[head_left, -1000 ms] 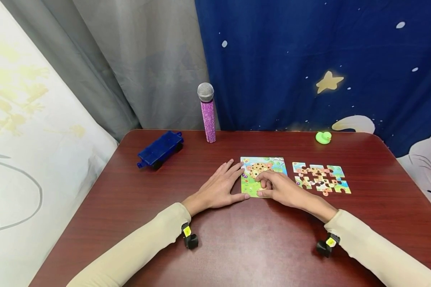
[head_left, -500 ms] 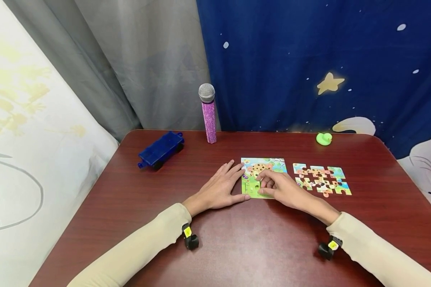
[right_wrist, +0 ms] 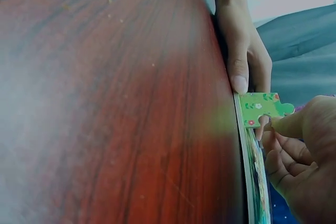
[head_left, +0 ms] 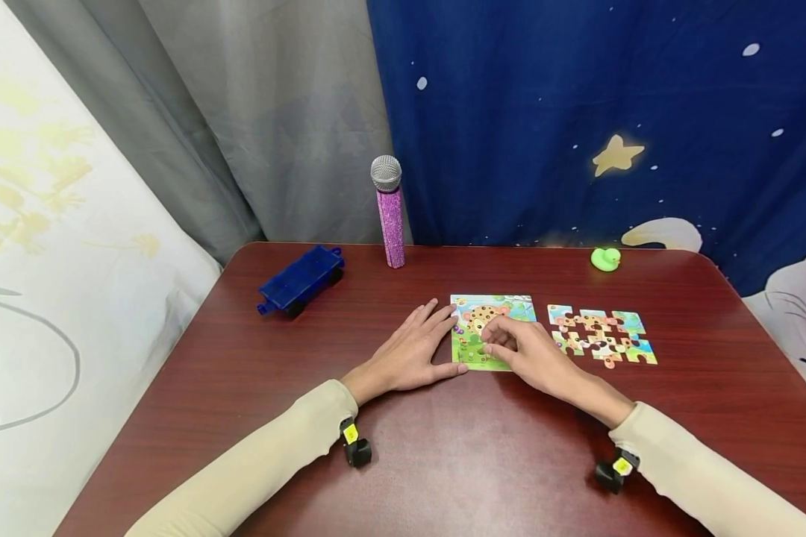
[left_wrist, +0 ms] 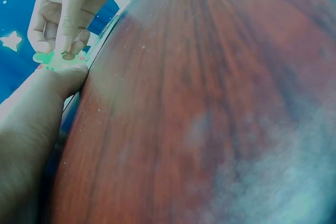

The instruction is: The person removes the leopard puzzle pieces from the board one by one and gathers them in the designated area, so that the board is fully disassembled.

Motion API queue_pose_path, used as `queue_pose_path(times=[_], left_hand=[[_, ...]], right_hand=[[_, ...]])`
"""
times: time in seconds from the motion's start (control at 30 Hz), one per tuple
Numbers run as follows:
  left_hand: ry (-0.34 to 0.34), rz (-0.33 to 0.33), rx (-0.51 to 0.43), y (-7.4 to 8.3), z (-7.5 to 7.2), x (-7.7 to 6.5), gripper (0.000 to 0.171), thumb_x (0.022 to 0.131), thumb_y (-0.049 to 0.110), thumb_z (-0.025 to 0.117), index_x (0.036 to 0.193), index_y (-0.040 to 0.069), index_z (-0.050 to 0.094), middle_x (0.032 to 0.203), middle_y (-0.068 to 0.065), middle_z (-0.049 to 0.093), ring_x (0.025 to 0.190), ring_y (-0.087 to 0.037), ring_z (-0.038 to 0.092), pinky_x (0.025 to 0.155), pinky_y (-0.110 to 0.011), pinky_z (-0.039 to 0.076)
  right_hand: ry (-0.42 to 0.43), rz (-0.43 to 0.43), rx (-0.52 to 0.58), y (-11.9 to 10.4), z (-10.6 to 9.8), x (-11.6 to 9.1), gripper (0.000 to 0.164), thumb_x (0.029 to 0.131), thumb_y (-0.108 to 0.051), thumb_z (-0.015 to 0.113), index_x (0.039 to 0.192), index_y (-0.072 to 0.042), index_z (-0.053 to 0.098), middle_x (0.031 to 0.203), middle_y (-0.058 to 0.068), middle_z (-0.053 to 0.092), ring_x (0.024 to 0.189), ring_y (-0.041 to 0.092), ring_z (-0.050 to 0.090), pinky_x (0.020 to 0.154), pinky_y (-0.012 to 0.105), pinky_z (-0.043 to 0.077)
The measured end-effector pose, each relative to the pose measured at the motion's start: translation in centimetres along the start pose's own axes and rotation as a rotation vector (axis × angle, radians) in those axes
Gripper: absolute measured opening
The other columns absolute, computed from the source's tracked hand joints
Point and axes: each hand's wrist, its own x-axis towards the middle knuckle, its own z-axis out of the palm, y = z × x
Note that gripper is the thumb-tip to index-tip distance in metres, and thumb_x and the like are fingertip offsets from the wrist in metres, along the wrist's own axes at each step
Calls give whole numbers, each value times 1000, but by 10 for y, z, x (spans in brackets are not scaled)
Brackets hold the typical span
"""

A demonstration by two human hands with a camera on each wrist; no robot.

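My right hand [head_left: 537, 354] bends over the front part of a square puzzle board [head_left: 510, 304] with a spotted cartoon animal on it. Thumb and fingers pinch a green puzzle piece [right_wrist: 257, 103] printed with small flowers. In the right wrist view that piece stands tilted up over the board's edge, close to my left thumb. My left hand [head_left: 406, 354] lies flat on the table with spread fingers, thumb and fingertips on the board's left edge. Several puzzle pieces [head_left: 592, 319] lie loosely grouped right of the board. Part of the board is hidden under my right hand.
A blue toy wagon [head_left: 302, 280] stands at the back left of the dark red table [head_left: 410, 462]. Near the back edge, a microphone with a glittery pink handle [head_left: 391, 227] stands upright. A green toy duck [head_left: 605, 259] sits at the back right, before the curtain [head_left: 510, 149].
My right hand's fingers have shifted slightly and spread a little over the board's front part, where more green shows now. The left hand has stayed in place.
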Motion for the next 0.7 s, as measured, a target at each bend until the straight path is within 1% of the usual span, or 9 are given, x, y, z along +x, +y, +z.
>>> queue_pose_path(times=[0.13, 0.33, 0.47, 0.57, 0.63, 0.7], left_hand=[[-2, -1, 3, 0, 1, 0, 93, 103, 72, 60, 170, 10, 41, 180, -7, 32, 171, -33, 12, 138, -48, 10], [-8, -9, -4, 0, 0, 0, 93, 103, 71, 61, 171, 10, 41, 181, -6, 31, 171, -32, 11, 138, -47, 9], [-7, -5, 1, 0, 1, 0, 93, 103, 71, 61, 171, 10, 41, 180, -6, 31, 171, -33, 11, 138, -48, 9], [-3, 3, 5, -1, 1, 0, 93, 103, 71, 60, 171, 10, 40, 180, -7, 31, 171, -33, 12, 138, -49, 10], [0, 8, 7, -1, 1, 0, 93, 103, 71, 60, 171, 10, 40, 180, -7, 31, 171, -34, 13, 138, -49, 10], [0, 11, 7, -2, 1, 0, 94, 103, 71, 60, 171, 10, 40, 180, -7, 31, 171, -34, 13, 138, -49, 10]], right_hand=[[25, 16, 13, -2, -3, -3, 8, 103, -5, 78, 108, -11, 78, 93, -3, 76, 83, 12, 71, 76, 27, 59], [40, 53, 23, 0, -13, -9, 8, 104, -7, 78, 108, -14, 77, 92, -3, 77, 82, 17, 72, 70, 27, 54], [55, 65, 40, 3, -20, -13, 7, 104, -9, 78, 107, -15, 76, 92, -2, 77, 82, 19, 71, 71, 27, 53], [79, 69, 51, 6, -25, -18, 7, 103, -8, 79, 107, -13, 76, 93, 1, 76, 77, 21, 69, 67, 25, 52], [99, 71, 49, 8, -29, -22, 8, 103, -7, 79, 107, -13, 76, 94, 2, 76, 76, 22, 68, 65, 24, 52], [118, 70, 40, 10, -34, -26, 8, 103, -6, 79, 108, -11, 76, 95, 4, 77, 77, 22, 69, 65, 23, 52]])
